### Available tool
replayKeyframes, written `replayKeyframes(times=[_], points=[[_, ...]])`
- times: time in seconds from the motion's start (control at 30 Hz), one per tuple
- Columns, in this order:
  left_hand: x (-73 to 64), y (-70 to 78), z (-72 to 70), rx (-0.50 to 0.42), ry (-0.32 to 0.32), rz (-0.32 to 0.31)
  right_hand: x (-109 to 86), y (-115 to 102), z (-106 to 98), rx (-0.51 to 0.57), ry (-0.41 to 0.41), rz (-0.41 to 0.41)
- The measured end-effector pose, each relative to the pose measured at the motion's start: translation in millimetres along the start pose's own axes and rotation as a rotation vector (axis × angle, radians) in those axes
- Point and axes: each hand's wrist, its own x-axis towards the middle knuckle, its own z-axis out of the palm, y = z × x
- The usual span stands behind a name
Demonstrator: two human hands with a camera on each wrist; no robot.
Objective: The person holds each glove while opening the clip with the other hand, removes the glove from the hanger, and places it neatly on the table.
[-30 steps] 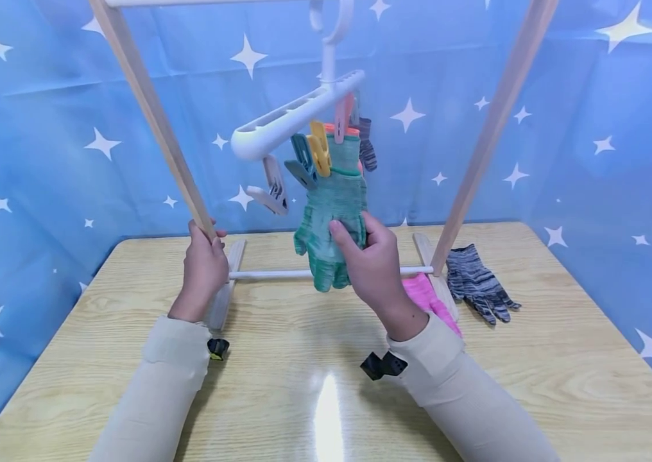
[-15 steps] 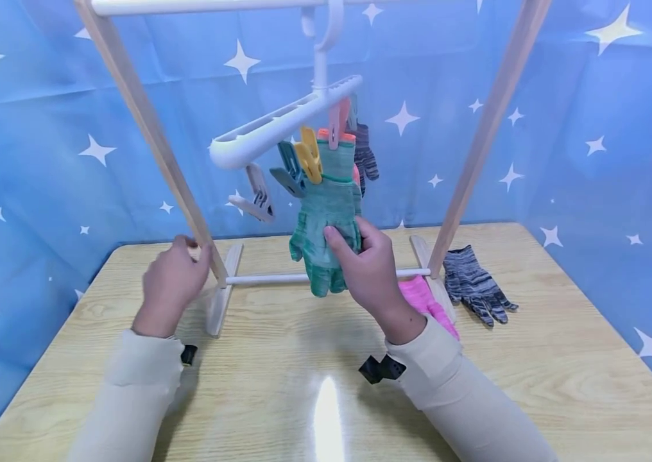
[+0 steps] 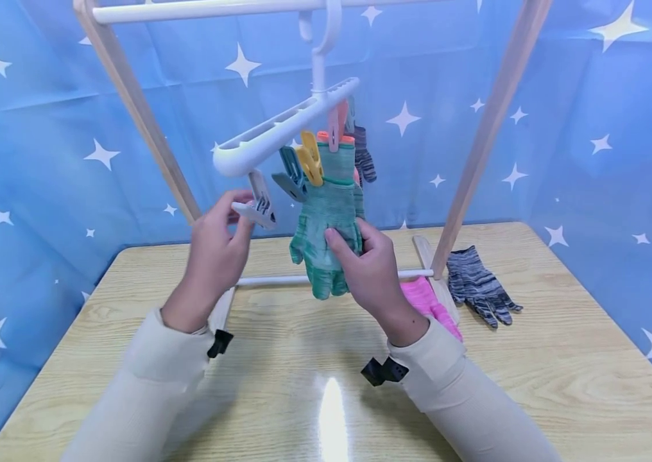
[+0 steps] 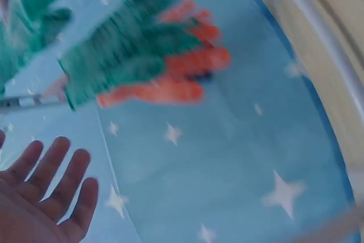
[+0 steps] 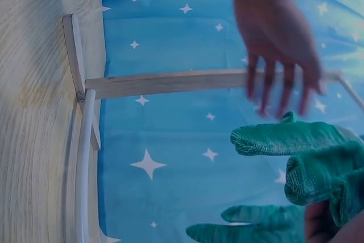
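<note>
Right hand [image 3: 371, 260] pinches green glove [image 3: 326, 208] near its fingers, below yellow clip [image 3: 310, 160], probably to steady it; left hand [image 3: 217, 247], fingers spread, near grey clip [image 3: 260, 200], contact unclear; hanger [image 3: 262, 142] hooked over white bar [image 3: 205, 9], likely keeping both clips clear of tabletop [image 3: 280, 372].

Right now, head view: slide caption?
Right hand holds a green glove below the white hanger; left hand beside the grey clip.

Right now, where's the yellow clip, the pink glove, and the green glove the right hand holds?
Yellow clip [image 3: 311, 168]: head view, middle of its body.
Pink glove [image 3: 418, 293]: head view, its wider end.
Green glove [image 3: 321, 212]: head view, its main body.
</note>
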Motion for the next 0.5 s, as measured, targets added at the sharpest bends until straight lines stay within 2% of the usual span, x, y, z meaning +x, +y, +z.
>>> replayKeyframes(times=[0.13,0.2,0.33,0.5], points=[[15.7,18.4,10.8,-0.209,-0.048,0.057,-0.7,-2,0,0.002,-0.009,-0.001],[21.2,25.4,13.9,-0.267,-0.060,0.064,-0.5,-2,0,0.002,-0.012,-0.003],[29.4,34.4,16.0,-0.365,-0.094,0.039,0.3,-3,0,-0.002,-0.021,-0.007],[38.9,39.4,16.0,-0.546,-0.085,0.075,1.9,-2,0,0.001,-0.034,-0.013]])
